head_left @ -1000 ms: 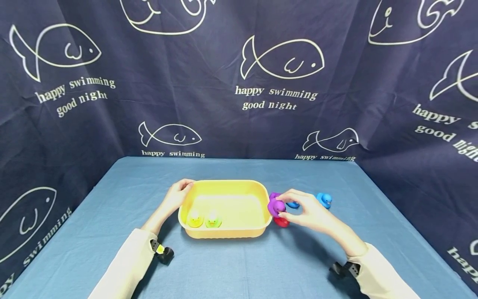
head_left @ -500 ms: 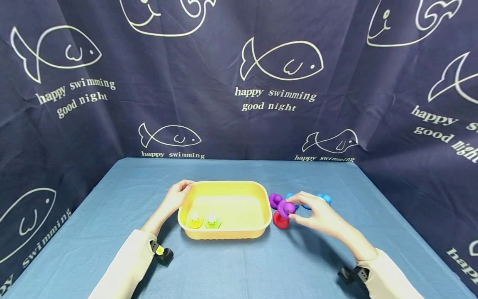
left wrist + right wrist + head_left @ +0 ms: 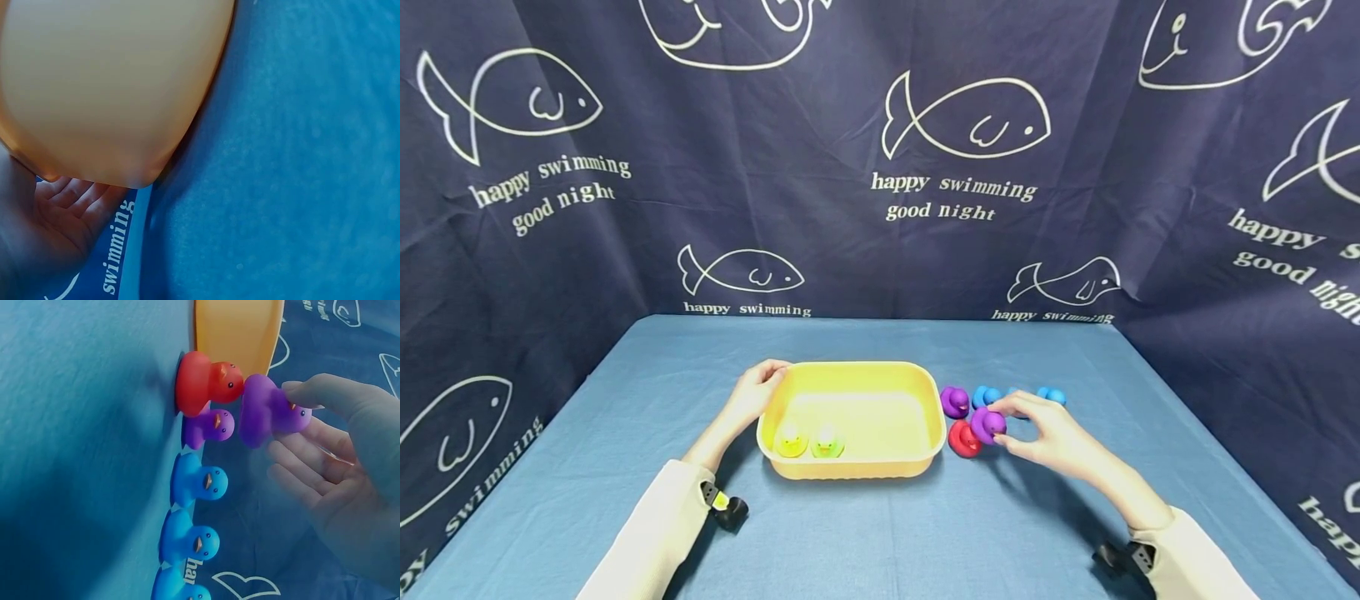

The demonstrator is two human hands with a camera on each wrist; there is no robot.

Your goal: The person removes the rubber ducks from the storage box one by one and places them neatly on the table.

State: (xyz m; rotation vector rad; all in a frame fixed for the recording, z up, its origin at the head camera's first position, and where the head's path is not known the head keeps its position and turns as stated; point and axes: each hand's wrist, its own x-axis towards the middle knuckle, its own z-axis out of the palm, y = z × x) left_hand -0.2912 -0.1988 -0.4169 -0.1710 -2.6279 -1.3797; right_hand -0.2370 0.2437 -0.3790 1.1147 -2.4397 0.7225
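My right hand (image 3: 1048, 429) pinches a purple rubber duck (image 3: 988, 425) between thumb and fingertips, raised above the table to the right of the yellow plastic tub (image 3: 853, 470). The right wrist view shows this hand (image 3: 350, 469) with the thumb on the duck's head. A red rubber duck (image 3: 964, 439) sits just left of the held one, with a second purple duck (image 3: 955, 402) behind it. At the tub's far left corner, my left hand (image 3: 756, 393) grips the rim; the left wrist view shows its fingers partly hidden behind the tub (image 3: 112, 94).
Inside the tub, near its front left corner, sit a yellow duck (image 3: 792, 442) and a green duck (image 3: 827, 443). Three blue ducks (image 3: 197, 480) stand in a row on the blue-covered table (image 3: 865, 542). A dark fish-print curtain (image 3: 850, 250) surrounds the table.
My right hand has carried the purple duck rightward, away from the tub's right rim, uncovering the red duck and the other purple duck. The left hand stays on the tub.
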